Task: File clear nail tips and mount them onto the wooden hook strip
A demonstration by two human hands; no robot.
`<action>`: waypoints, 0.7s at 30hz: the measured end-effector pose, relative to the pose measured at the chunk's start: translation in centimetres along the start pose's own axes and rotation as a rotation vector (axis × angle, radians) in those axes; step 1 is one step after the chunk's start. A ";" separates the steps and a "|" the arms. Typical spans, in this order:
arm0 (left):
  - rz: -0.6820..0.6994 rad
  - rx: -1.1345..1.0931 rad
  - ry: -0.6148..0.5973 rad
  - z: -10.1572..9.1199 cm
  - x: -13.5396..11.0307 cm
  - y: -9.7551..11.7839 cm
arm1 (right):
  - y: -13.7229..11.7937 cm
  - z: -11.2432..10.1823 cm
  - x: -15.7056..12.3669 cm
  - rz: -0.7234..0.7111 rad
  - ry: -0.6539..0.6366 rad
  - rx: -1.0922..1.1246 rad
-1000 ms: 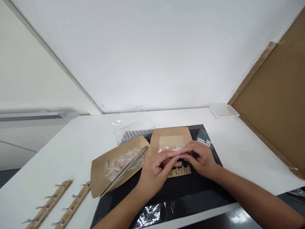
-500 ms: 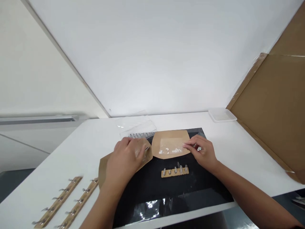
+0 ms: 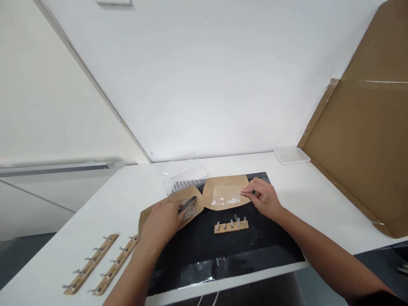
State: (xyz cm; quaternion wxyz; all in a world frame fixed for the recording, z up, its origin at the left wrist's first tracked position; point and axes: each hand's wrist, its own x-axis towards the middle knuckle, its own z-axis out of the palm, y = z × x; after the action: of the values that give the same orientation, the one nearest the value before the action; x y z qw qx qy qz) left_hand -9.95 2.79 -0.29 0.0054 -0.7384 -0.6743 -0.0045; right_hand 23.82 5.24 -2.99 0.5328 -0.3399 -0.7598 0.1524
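Note:
My left hand [image 3: 162, 222] rests over a brown paper tray [image 3: 144, 217] of clear plastic pieces, fingers curled at the metal tweezers [image 3: 188, 204] lying across it. My right hand [image 3: 263, 198] reaches the right edge of a second brown paper tray [image 3: 225, 183] holding small white pieces [image 3: 225, 200], fingertips pinched together; what they hold is too small to make out. A short wooden strip with metal pins [image 3: 231, 225] lies on the black mat [image 3: 223, 248] between both hands.
Two longer wooden strips with hooks [image 3: 102, 263] lie at the table's left front. A clear plastic box [image 3: 185, 180] stands behind the trays, a white shallow tray [image 3: 291, 154] at the back right. A large cardboard sheet [image 3: 363, 140] leans at the right.
Both hands left the wooden strip, where they were joined. The left went left to the tweezers' tray, the right went back to the tray of white pieces. The camera tilted up.

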 end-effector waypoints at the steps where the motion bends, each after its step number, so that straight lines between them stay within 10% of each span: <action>1: -0.004 -0.002 0.002 0.0 0.0 0.0 | 0.1 0.0 0.0 0.005 -0.009 -0.003; 14: -0.139 -0.081 0.096 -3.1 0.0 2.2 | 0.3 -0.1 0.0 -0.010 -0.074 -0.046; 21: 0.313 -0.518 0.386 -2.4 3.7 7.5 | -0.3 0.0 -0.1 0.025 -0.088 -0.074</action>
State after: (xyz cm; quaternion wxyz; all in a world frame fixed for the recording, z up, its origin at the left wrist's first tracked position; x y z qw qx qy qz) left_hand -2.17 5.72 2.12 -0.0538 -0.7950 -0.5162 -0.3140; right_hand 23.71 4.96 -2.89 0.4842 -0.3617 -0.7833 0.1455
